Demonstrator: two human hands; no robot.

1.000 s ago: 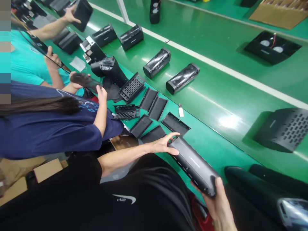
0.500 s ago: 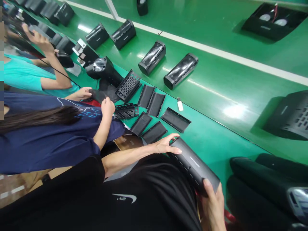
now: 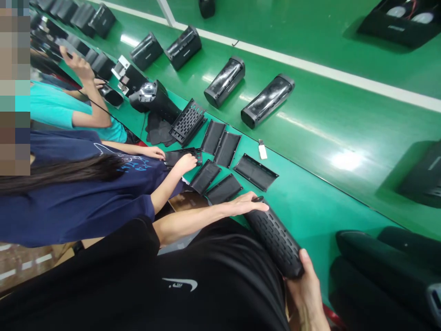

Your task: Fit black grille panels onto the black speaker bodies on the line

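Note:
Between my two hands is a black speaker housing (image 3: 279,236), its slotted grille side facing up, held slantwise over the table's near edge. My left hand (image 3: 246,204) grips its upper left end, with the fingers at the far edge. Around the lower right end is my right hand (image 3: 306,280), thumb along the side and the other fingers hidden beneath. Just beyond my left hand lie several curved black panels, the nearest being one panel (image 3: 256,172) and another panel (image 3: 224,188).
A co-worker's hands (image 3: 186,163) work on a black grille piece at my left. Stacked slotted grilles (image 3: 189,122) stand behind. Film-covered speakers (image 3: 268,101) rest on the green belt (image 3: 310,151). Large dark speaker bodies (image 3: 379,271) crowd the right. A white tag (image 3: 262,151) lies near the belt.
The housing has turned in my hands from its smooth, lettered face to its slotted grille side. The neighbouring co-worker's hands have moved down onto a grille piece with the dark cloth-like sheet.

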